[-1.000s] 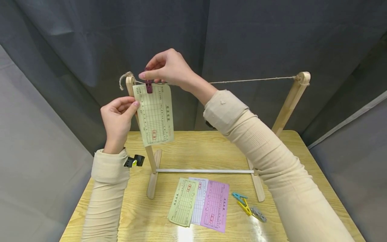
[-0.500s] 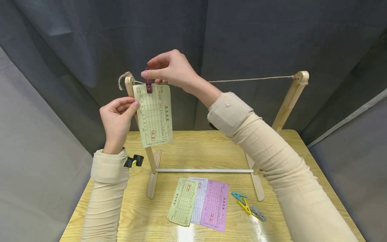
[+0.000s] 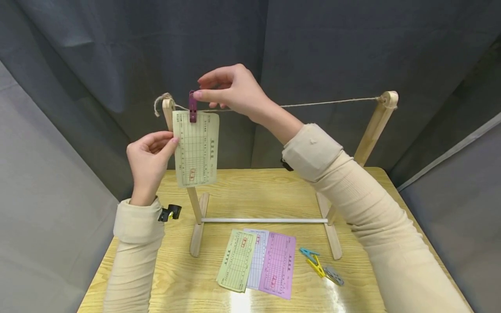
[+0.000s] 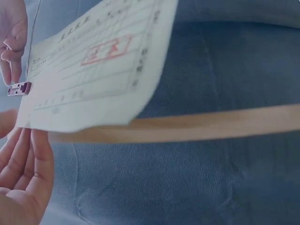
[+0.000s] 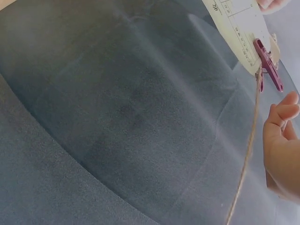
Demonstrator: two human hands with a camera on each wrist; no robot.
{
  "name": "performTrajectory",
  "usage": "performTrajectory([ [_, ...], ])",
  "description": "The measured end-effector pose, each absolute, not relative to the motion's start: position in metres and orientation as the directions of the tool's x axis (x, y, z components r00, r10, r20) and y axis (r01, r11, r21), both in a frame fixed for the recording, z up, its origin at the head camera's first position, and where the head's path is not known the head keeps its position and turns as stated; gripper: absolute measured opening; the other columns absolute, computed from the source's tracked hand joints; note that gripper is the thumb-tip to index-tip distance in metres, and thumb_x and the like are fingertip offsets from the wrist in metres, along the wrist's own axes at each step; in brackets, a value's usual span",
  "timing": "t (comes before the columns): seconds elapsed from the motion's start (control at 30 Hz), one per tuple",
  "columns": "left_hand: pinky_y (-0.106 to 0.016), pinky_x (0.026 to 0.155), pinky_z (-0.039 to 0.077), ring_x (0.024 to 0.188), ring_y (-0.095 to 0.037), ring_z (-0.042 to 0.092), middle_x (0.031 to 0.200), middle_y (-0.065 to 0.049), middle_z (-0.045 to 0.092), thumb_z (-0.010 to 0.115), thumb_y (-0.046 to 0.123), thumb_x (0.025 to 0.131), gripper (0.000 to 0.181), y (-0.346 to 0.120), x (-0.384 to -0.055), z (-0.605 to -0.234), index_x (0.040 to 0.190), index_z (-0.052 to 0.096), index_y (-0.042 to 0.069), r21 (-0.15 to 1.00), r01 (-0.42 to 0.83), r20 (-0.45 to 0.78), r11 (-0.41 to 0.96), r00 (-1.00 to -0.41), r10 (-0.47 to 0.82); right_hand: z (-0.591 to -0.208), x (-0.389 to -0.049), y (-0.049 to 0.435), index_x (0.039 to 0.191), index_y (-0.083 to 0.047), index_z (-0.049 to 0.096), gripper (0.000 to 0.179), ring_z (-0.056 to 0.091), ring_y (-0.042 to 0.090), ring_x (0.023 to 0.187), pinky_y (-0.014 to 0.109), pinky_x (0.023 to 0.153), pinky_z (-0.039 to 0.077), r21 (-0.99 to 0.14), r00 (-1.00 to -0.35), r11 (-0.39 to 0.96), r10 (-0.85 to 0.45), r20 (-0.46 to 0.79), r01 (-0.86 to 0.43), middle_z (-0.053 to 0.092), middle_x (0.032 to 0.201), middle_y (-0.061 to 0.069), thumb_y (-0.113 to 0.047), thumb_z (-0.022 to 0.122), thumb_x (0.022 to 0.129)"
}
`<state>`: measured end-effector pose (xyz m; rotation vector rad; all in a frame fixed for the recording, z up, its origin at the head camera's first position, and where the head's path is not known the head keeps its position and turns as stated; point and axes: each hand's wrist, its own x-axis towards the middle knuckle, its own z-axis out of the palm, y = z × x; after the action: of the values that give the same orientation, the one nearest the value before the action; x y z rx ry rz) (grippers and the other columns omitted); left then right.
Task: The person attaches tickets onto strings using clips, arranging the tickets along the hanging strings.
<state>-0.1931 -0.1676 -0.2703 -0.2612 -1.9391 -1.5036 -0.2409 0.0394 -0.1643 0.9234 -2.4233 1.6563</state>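
Note:
A pale green printed slip [image 3: 197, 152] hangs from the twine line [image 3: 328, 103] near the left post, held at its top edge by a purple clothespin [image 3: 193, 106]. My left hand [image 3: 148, 156] pinches the slip's left edge between thumb and fingers; the left wrist view shows the slip's corner [image 4: 56, 115] between them. Beside the clothespin's upper end is my right hand [image 3: 238, 89], its fingers spread apart. In the right wrist view a small gap separates that hand [image 5: 283, 140] from the clothespin [image 5: 268, 63], which straddles the twine.
Two wooden posts [image 3: 373, 130] carry the twine, joined low down by a white rod [image 3: 266, 221]. On the wooden table [image 3: 250, 191] lie green [image 3: 236, 261], white [image 3: 256, 261] and pink slips [image 3: 278, 265]. Right of them are blue [image 3: 309, 253], yellow [image 3: 316, 266] and grey clothespins [image 3: 334, 275].
My right hand has let go of the purple clothespin and moved slightly right. My left hand has dropped a little, and the slip hangs slightly lower and straighter.

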Motion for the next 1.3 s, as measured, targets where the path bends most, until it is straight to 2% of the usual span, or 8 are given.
performTrajectory([
  [0.2,-0.016,0.065,0.049,0.069,-0.002,0.062,0.082,-0.015,0.068,0.071,0.01,0.079,0.017,-0.174,-0.187,-0.275,0.088,0.07,-0.004,0.74,0.526,0.638,0.419,-0.746,-0.189,-0.165,-0.234,0.047,0.109,-0.004,0.064,0.033,0.062,0.02,0.071,0.03,0.064,0.048,-0.829,-0.804,0.206,-0.448,0.392,-0.519,0.066,0.098,0.003,-0.019,0.07,0.08],
  [0.47,-0.013,0.064,0.047,0.069,0.002,0.059,0.084,-0.016,0.067,0.07,0.007,0.079,0.015,-0.183,-0.178,-0.283,0.089,0.07,-0.005,0.709,0.524,0.654,0.472,-0.739,-0.162,-0.172,-0.223,0.057,0.107,-0.001,0.065,0.029,0.061,0.024,0.07,0.031,0.061,0.046,-0.849,-0.795,0.161,-0.471,0.382,-0.503,0.067,0.096,0.006,-0.012,0.07,0.08],
  [0.63,-0.012,0.064,0.047,0.069,0.002,0.06,0.085,-0.018,0.067,0.071,0.004,0.077,0.016,-0.185,-0.171,-0.286,0.09,0.069,-0.005,0.707,0.539,0.659,0.458,-0.737,-0.151,-0.179,-0.215,0.063,0.104,0.0,0.066,0.026,0.061,0.026,0.069,0.03,0.057,0.045,-0.844,-0.778,0.136,-0.484,0.4,-0.519,0.067,0.092,0.007,-0.009,0.069,0.08],
  [0.93,-0.012,0.063,0.047,0.07,0.0,0.06,0.083,-0.021,0.066,0.071,-0.004,0.075,0.018,-0.185,-0.156,-0.305,0.092,0.068,-0.007,0.708,0.573,0.657,0.414,-0.748,-0.089,-0.193,-0.194,0.079,0.104,0.003,0.065,0.029,0.058,0.022,0.064,0.028,0.055,0.044,-0.835,-0.742,0.115,-0.535,0.404,-0.537,0.066,0.081,0.008,-0.005,0.07,0.077],
  [1.17,-0.013,0.062,0.048,0.071,-0.002,0.061,0.081,-0.02,0.066,0.07,-0.012,0.071,0.021,-0.186,-0.146,-0.318,0.092,0.066,-0.01,0.693,0.623,0.676,0.363,-0.737,-0.023,-0.205,-0.179,0.095,0.103,0.003,0.064,0.027,0.059,0.023,0.063,0.027,0.057,0.047,-0.788,-0.682,0.108,-0.58,0.445,-0.606,0.067,0.091,0.009,-0.001,0.07,0.077],
  [1.3,-0.014,0.064,0.048,0.072,-0.002,0.061,0.082,-0.019,0.066,0.07,-0.014,0.07,0.023,-0.186,-0.143,-0.323,0.093,0.065,-0.011,0.694,0.632,0.675,0.345,-0.738,-0.007,-0.212,-0.173,0.104,0.103,0.004,0.064,0.027,0.058,0.02,0.063,0.026,0.056,0.046,-0.783,-0.679,0.119,-0.588,0.44,-0.611,0.067,0.087,0.008,0.001,0.069,0.077],
])
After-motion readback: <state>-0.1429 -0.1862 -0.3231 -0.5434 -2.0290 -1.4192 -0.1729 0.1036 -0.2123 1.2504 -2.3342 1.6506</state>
